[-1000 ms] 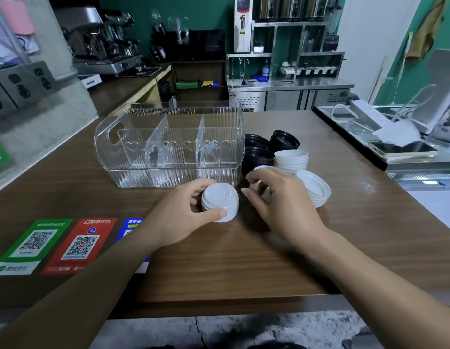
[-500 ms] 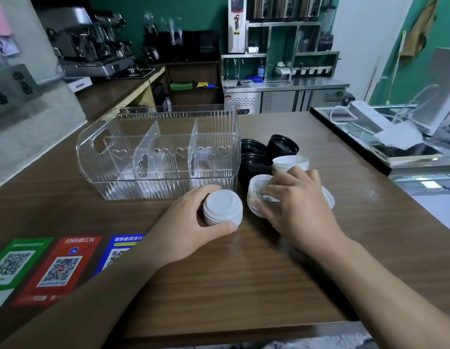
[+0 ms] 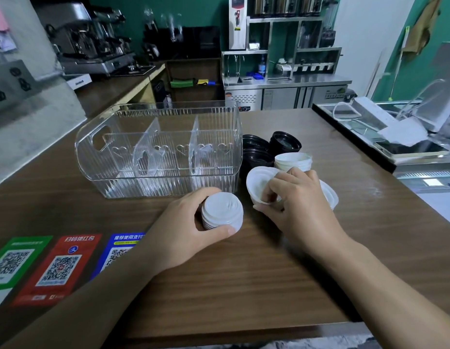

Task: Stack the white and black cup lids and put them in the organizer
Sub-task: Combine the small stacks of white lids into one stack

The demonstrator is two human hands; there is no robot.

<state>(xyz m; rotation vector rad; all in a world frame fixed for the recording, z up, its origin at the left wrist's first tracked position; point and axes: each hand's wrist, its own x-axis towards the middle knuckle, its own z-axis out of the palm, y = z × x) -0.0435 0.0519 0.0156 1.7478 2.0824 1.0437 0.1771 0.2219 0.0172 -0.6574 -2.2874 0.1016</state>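
Note:
My left hand (image 3: 186,227) grips a short stack of white lids (image 3: 222,214) standing on the wooden counter, just in front of the clear organizer (image 3: 158,149). The organizer has two dividers and nothing inside. My right hand (image 3: 299,205) pinches a tilted, upside-down white lid (image 3: 259,185) by its rim, to the right of that stack. Behind it stands another stack of white lids (image 3: 293,161), and more white lids (image 3: 329,195) lie partly hidden under my right hand. Black lids (image 3: 284,143) sit in stacks right of the organizer.
Three QR code stickers (image 3: 57,268) lie on the counter at the front left. A glass display case with papers (image 3: 400,134) runs along the right edge. A coffee machine (image 3: 93,41) and steel shelving stand farther back.
My right hand reached into the loose white lids and has lifted one up by its rim, tilted. My left hand has kept its grip on the white stack.

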